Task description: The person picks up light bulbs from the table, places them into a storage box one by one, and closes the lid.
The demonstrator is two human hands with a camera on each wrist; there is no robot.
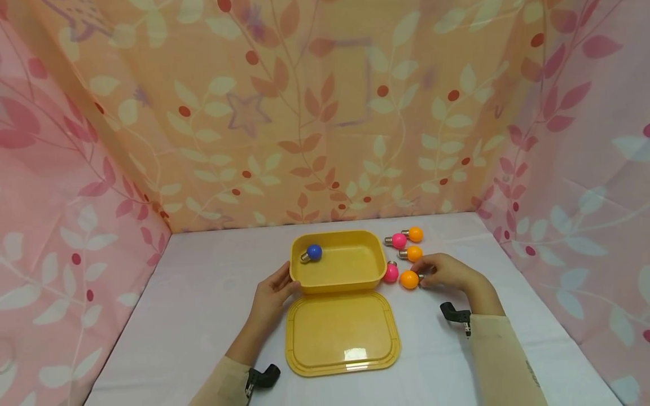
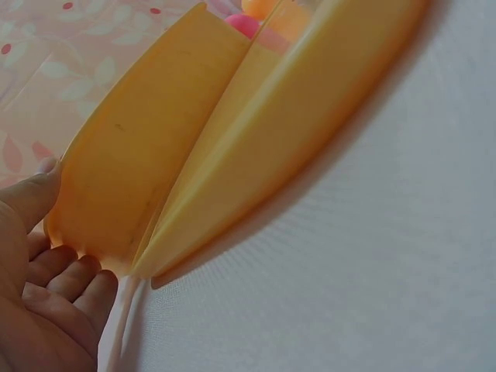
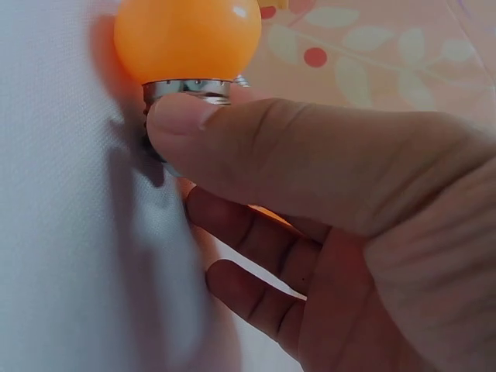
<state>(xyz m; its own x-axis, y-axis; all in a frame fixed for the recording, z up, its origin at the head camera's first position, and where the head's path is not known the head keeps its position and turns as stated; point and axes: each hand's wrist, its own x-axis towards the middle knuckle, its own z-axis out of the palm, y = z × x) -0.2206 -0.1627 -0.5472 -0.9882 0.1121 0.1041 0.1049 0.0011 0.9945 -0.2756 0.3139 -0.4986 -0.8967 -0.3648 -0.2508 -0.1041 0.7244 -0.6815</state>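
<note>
A yellow plastic container [image 1: 337,285] stands on the white table with a blue light bulb [image 1: 314,252] lying inside at its left. At the container's left end, my left hand [image 1: 271,290] grips the wall, thumb on one side and fingers on the other [image 2: 54,287]. To the right of the container, my right hand [image 1: 449,272] pinches an orange light bulb [image 1: 409,279] by its metal screw base, thumb across the threads in the right wrist view [image 3: 190,39]. The bulb's round end points left, low over the cloth. Beside it lies a pink bulb [image 1: 390,273] near the container's corner.
A yellow lid [image 1: 341,332] lies flat in front of the container. Behind the right hand are another pink bulb [image 1: 399,241] and two orange bulbs [image 1: 415,234], [image 1: 414,253] close together. Patterned cloth walls [image 1: 304,113] enclose the table's back and sides.
</note>
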